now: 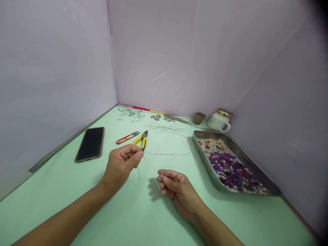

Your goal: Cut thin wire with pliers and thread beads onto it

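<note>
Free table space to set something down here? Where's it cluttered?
Bare: green table near edge, between the forearms; strip between phone and left hand. Crowded: back corner with wire scraps, snips, pliers; bead tray fills the right.

Two forearms in view, bare from frame edge to wrist; no sleeves, cuffs or gloves. Left hand (122, 163) without rings, watch or band. Right hand (178, 189) likewise unadorned, wrist plain. Fingernails short, no polish discernible. No markings, bandages or straps on either arm. Upper arms out of frame.
</note>
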`<control>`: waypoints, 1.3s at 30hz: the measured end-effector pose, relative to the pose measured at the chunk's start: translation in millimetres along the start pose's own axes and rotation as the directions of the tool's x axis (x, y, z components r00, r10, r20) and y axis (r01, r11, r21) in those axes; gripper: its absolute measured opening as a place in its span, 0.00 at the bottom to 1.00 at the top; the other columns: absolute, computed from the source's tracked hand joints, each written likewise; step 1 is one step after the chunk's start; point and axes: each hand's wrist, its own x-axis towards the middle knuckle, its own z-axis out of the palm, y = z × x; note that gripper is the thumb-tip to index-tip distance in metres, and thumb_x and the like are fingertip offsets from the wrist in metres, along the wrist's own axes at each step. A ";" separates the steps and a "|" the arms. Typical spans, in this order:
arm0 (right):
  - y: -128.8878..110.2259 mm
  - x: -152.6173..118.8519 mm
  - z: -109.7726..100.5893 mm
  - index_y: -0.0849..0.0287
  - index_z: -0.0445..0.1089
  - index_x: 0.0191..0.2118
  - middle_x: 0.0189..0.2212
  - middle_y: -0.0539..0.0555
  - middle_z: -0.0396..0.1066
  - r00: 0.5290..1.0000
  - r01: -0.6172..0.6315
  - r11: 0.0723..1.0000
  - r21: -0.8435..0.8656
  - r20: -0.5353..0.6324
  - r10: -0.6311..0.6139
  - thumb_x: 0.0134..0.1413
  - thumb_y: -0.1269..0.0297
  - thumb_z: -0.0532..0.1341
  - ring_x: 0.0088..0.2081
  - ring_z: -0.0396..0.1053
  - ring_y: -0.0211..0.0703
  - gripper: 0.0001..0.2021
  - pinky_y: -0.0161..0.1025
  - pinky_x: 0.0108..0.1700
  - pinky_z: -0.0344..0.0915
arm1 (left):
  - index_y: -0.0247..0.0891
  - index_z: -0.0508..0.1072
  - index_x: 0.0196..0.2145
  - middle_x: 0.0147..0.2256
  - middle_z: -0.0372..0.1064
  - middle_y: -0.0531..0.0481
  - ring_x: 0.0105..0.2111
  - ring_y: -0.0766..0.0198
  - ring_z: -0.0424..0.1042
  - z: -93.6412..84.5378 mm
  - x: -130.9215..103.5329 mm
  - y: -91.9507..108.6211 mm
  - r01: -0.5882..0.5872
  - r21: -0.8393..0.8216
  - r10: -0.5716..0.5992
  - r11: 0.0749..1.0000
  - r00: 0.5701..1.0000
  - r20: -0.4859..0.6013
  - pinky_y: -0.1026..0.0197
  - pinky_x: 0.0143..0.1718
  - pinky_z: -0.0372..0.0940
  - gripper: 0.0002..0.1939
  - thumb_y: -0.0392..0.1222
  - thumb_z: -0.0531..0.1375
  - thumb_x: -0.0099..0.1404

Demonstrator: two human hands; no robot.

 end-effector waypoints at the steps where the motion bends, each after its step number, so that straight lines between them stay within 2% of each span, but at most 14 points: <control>1: 0.1 -0.5 0.1 0.66 0.72 0.32 0.25 0.54 0.71 1.000 0.000 1.000 -0.008 0.008 0.000 0.33 0.68 0.69 0.22 0.65 0.31 0.14 0.28 0.23 0.62 | 0.35 0.65 0.23 0.14 0.53 0.60 0.14 0.78 0.47 0.9 -1.5 1.2 -0.035 0.039 0.035 0.999 0.999 -0.020 0.72 0.13 0.43 0.08 0.41 0.57 0.56; 8: 3.3 0.1 0.6 0.65 0.72 0.31 0.24 0.54 0.71 0.997 -0.003 0.998 -0.059 0.075 0.007 0.33 0.66 0.69 0.21 0.66 0.32 0.14 0.29 0.22 0.62 | 0.34 0.66 0.22 0.15 0.55 0.58 0.15 0.75 0.52 2.8 -6.5 8.4 -0.154 0.231 0.179 0.961 0.980 -0.092 0.71 0.15 0.49 0.06 0.39 0.56 0.54; 20: 1.4 -1.4 -0.8 0.64 0.71 0.32 0.24 0.52 0.70 0.995 0.009 0.995 -0.103 0.103 0.001 0.40 0.61 0.65 0.21 0.65 0.31 0.12 0.29 0.23 0.62 | 0.35 0.67 0.22 0.15 0.57 0.58 0.16 0.74 0.55 2.2 -4.8 5.1 -0.161 0.403 0.251 0.901 0.951 -0.182 0.70 0.16 0.52 0.07 0.40 0.56 0.53; 22: -15.5 -5.6 -3.5 0.62 0.71 0.31 0.23 0.51 0.70 0.996 0.079 0.981 -0.176 0.059 -0.069 0.39 0.60 0.65 0.20 0.65 0.31 0.12 0.30 0.23 0.62 | 0.36 0.67 0.22 0.16 0.58 0.58 0.16 0.74 0.56 2.6 -5.0 7.3 -0.151 0.413 0.254 0.898 0.945 -0.205 0.70 0.16 0.52 0.06 0.40 0.56 0.53; 24: -44.8 -11.9 -14.1 0.61 0.71 0.31 0.23 0.51 0.70 0.969 0.229 0.913 -0.337 -0.011 -0.247 0.38 0.59 0.65 0.19 0.65 0.33 0.12 0.33 0.24 0.62 | 0.36 0.68 0.22 0.16 0.59 0.58 0.16 0.74 0.56 3.2 -5.6 9.6 -0.144 0.440 0.268 0.886 0.935 -0.234 0.70 0.16 0.52 0.06 0.40 0.57 0.52; 25: -62.5 -15.9 -23.4 0.61 0.71 0.30 0.23 0.51 0.70 0.918 0.322 0.824 -0.466 -0.060 -0.393 0.38 0.60 0.64 0.20 0.64 0.34 0.12 0.34 0.25 0.62 | 0.37 0.68 0.21 0.15 0.59 0.58 0.15 0.73 0.56 3.7 -5.9 10.3 -0.140 0.455 0.273 0.879 0.931 -0.241 0.70 0.15 0.52 0.06 0.41 0.57 0.52; 26: -80.7 -20.3 -35.5 0.61 0.72 0.30 0.22 0.51 0.71 0.837 0.354 0.699 -0.621 -0.122 -0.533 0.37 0.61 0.64 0.21 0.65 0.35 0.11 0.34 0.26 0.62 | 0.37 0.68 0.21 0.14 0.59 0.58 0.15 0.73 0.56 4.1 -6.1 10.6 -0.140 0.468 0.280 0.873 0.928 -0.244 0.70 0.15 0.53 0.06 0.42 0.58 0.52; 28: -113.8 -28.8 -67.1 0.61 0.72 0.30 0.24 0.52 0.71 0.629 0.233 0.437 -0.869 -0.208 -0.749 0.36 0.63 0.64 0.25 0.66 0.38 0.11 0.35 0.29 0.62 | 0.38 0.68 0.21 0.15 0.59 0.58 0.16 0.72 0.57 5.1 -6.6 9.7 -0.143 0.483 0.287 0.864 0.928 -0.239 0.69 0.16 0.54 0.06 0.42 0.58 0.52; 29: -126.5 -32.2 -85.5 0.61 0.72 0.31 0.24 0.53 0.72 0.575 0.112 0.361 -0.926 -0.236 -0.784 0.37 0.64 0.63 0.25 0.66 0.40 0.11 0.35 0.28 0.61 | 0.39 0.68 0.22 0.15 0.60 0.57 0.16 0.72 0.58 5.5 -6.8 8.8 -0.148 0.487 0.291 0.861 0.928 -0.231 0.69 0.16 0.55 0.05 0.42 0.57 0.52; 31: -142.2 -35.6 -122.4 0.61 0.73 0.33 0.24 0.54 0.72 0.536 -0.187 0.304 -0.934 -0.356 -0.766 0.39 0.65 0.59 0.24 0.66 0.41 0.11 0.35 0.26 0.59 | 0.40 0.68 0.23 0.17 0.61 0.56 0.17 0.71 0.59 6.0 -6.9 7.0 -0.158 0.495 0.295 0.855 0.932 -0.212 0.69 0.18 0.56 0.05 0.41 0.57 0.53; 33: -146.3 -34.5 -152.9 0.59 0.74 0.34 0.23 0.54 0.72 0.566 -0.415 0.187 -0.890 -0.413 -0.714 0.38 0.67 0.59 0.24 0.67 0.43 0.13 0.36 0.25 0.58 | 0.40 0.67 0.23 0.17 0.61 0.56 0.17 0.71 0.59 5.9 -6.7 5.8 -0.163 0.510 0.298 0.845 0.934 -0.195 0.69 0.17 0.55 0.05 0.42 0.57 0.53; 34: -145.5 -32.8 -164.0 0.58 0.74 0.34 0.23 0.54 0.72 0.577 -0.486 0.129 -0.864 -0.428 -0.696 0.37 0.68 0.59 0.24 0.67 0.44 0.14 0.36 0.25 0.57 | 0.40 0.67 0.22 0.16 0.61 0.57 0.17 0.72 0.58 5.7 -6.5 5.7 -0.159 0.521 0.293 0.839 0.938 -0.186 0.70 0.17 0.55 0.05 0.42 0.57 0.53; 36: -142.1 -28.9 -177.2 0.57 0.74 0.35 0.21 0.54 0.72 0.627 -0.533 0.083 -0.842 -0.458 -0.630 0.36 0.70 0.58 0.23 0.67 0.43 0.15 0.36 0.25 0.57 | 0.39 0.67 0.22 0.15 0.59 0.58 0.16 0.72 0.57 5.1 -6.1 5.8 -0.147 0.541 0.279 0.828 0.945 -0.170 0.70 0.16 0.54 0.05 0.41 0.57 0.52; 39: -137.8 -24.2 -180.6 0.57 0.74 0.35 0.22 0.53 0.72 0.681 -0.516 0.064 -0.854 -0.454 -0.574 0.37 0.69 0.57 0.22 0.67 0.41 0.15 0.35 0.25 0.57 | 0.38 0.67 0.22 0.15 0.59 0.58 0.16 0.73 0.57 4.1 -5.9 6.1 -0.141 0.555 0.268 0.820 0.951 -0.155 0.71 0.15 0.53 0.06 0.41 0.57 0.52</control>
